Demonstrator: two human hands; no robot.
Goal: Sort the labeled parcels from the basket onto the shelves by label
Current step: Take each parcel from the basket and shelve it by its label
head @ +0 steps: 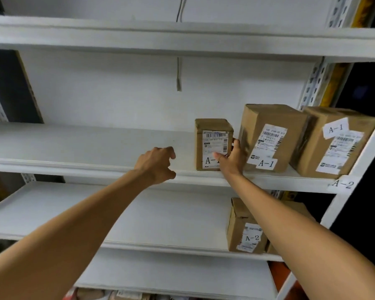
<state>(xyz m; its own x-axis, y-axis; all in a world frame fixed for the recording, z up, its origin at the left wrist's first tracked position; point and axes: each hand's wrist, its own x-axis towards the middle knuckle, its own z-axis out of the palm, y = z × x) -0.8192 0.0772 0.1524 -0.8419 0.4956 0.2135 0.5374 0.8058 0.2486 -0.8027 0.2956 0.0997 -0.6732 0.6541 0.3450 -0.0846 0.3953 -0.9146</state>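
In the head view, a placing step is judged to be in hand: a small parcel (213, 144) marked A-1 stands upright on the middle shelf (85, 146), close to its front edge, and is pinched at its lower right corner by the right hand (233, 156), with the thumb laid across the front label and the fingers wrapped round the right side. The left hand (158, 164) is held loosely curled just left of the parcel, clear of it and empty. Just right of the small parcel, a taller A-1 parcel (268, 137) is seated, and beyond it a third A-1 parcel (331, 144) is set at a slant against the shelf upright. The next move is judged to call for release of the grip, perhaps after the parcel is pushed deeper and squared against its neighbour, followed by a return to the basket, which is not shown. A tag reading A-2 (342, 184) is fixed at the right end of the middle shelf's front edge, above the lower shelf (139, 213), where an A-2 parcel (246, 229) stands at the right. The shelving is white metal with perforated uprights; a grey cable (179, 74) hangs against the white back wall. The room to the right is dark.
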